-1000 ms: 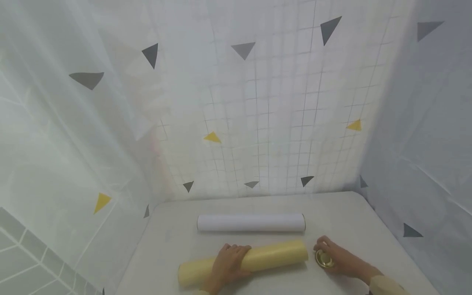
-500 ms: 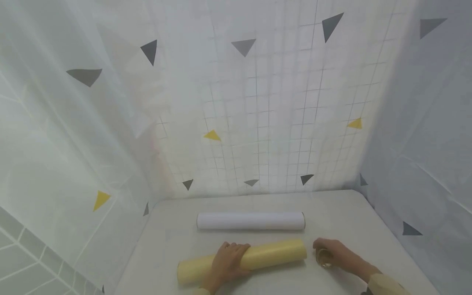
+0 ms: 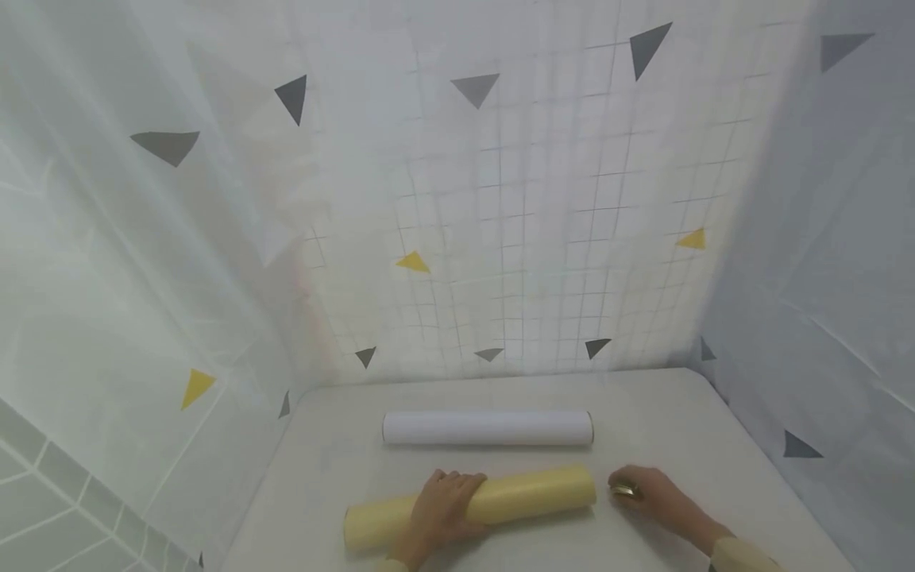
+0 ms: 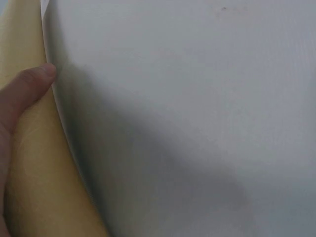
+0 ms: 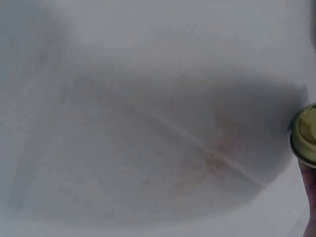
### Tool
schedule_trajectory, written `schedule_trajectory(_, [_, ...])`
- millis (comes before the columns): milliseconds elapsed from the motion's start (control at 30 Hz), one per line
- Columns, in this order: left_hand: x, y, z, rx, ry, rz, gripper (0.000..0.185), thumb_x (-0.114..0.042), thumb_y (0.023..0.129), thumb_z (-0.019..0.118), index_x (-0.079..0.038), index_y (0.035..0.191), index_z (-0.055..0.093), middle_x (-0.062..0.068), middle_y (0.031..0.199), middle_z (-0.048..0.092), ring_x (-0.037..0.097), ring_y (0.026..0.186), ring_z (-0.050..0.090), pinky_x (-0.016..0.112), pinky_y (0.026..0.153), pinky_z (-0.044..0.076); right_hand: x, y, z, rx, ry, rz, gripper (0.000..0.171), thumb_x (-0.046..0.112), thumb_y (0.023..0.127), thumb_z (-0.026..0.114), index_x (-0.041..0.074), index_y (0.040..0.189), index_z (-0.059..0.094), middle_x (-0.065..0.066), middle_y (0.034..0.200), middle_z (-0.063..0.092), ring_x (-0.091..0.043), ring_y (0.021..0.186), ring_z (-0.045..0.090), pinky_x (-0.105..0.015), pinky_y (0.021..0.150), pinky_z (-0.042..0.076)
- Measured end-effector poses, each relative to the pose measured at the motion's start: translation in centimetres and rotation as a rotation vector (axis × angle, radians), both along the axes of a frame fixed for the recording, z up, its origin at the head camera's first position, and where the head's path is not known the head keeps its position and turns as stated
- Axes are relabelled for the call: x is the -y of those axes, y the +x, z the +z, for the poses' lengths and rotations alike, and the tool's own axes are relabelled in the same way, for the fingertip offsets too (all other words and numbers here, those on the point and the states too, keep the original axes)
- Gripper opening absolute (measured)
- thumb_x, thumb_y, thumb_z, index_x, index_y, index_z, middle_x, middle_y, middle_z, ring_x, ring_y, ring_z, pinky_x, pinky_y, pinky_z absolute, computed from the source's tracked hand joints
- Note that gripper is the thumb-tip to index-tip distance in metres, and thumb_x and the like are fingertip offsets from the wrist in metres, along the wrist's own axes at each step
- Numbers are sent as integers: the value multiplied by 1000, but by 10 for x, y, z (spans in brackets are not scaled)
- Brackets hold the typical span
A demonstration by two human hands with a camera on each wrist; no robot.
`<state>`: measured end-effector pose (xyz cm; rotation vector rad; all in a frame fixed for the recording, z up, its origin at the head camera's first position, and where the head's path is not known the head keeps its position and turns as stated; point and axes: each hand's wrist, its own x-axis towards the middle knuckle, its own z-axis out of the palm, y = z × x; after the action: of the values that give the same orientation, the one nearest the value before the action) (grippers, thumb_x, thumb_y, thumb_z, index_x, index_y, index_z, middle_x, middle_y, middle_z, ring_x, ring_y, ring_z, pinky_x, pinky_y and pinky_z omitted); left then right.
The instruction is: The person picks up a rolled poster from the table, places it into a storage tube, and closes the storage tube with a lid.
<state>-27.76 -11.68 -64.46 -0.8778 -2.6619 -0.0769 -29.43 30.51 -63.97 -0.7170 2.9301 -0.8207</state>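
Observation:
My left hand point(image 3: 442, 511) grips a yellow cardboard tube point(image 3: 532, 496) near its middle, from above. In the left wrist view the thumb point(image 4: 30, 85) lies along the tube's side, close over the table. The tube lies at a slight slant, its right end a little farther back. Just off that end, my right hand point(image 3: 658, 496) holds a round, gold-coloured metal lid point(image 3: 625, 490) in curled fingers, seen nearly edge-on from the head. At the right border of the right wrist view, the lid point(image 5: 305, 132) shows its rounded rim, partly cut off.
A white tube point(image 3: 488, 429) with thin dark rims lies crosswise behind the yellow one on the white table point(image 3: 329, 445). Pale sheeting point(image 3: 457, 183) printed with grey and yellow triangles hangs behind the table and on both sides.
The right hand has turned the lid from showing its round face to nearly edge-on, staying by the tube's right end. The left hand and both tubes have kept their places.

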Motion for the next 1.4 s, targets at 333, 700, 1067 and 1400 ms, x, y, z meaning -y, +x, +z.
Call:
schedule_trajectory(333, [0,0,0,-24,6,-12,78,-72,71,78,-25,131,63,-11,115,77,8,96,70,24,82,47,6,0,-14,-97,51,19,14,13,94,69,19,107,69,11,101,61,-2,92,61,-30,85,58])
schedule_trajectory(700, [0,-2,5,-31,33,-12,78,-69,70,81,-24,131,62,-11,113,77,6,92,69,22,78,45,21,-8,6,248,-67,-241,25,32,105,54,10,114,61,2,92,66,-9,78,55,-28,71,50])
schedule_trajectory(1067, [-2,-6,3,-12,26,8,80,-71,70,79,-26,133,60,-12,116,76,5,94,69,22,79,45,53,-4,19,368,-225,-332,32,27,110,36,10,90,52,-1,76,53,-14,68,47,-26,60,41])
schedule_trajectory(1400, [-6,-5,5,8,30,25,80,-69,70,81,-26,134,60,-12,117,76,5,94,68,22,79,45,71,-5,18,391,-381,-414,46,41,112,29,7,132,53,-3,86,57,-17,70,51,-30,56,44])
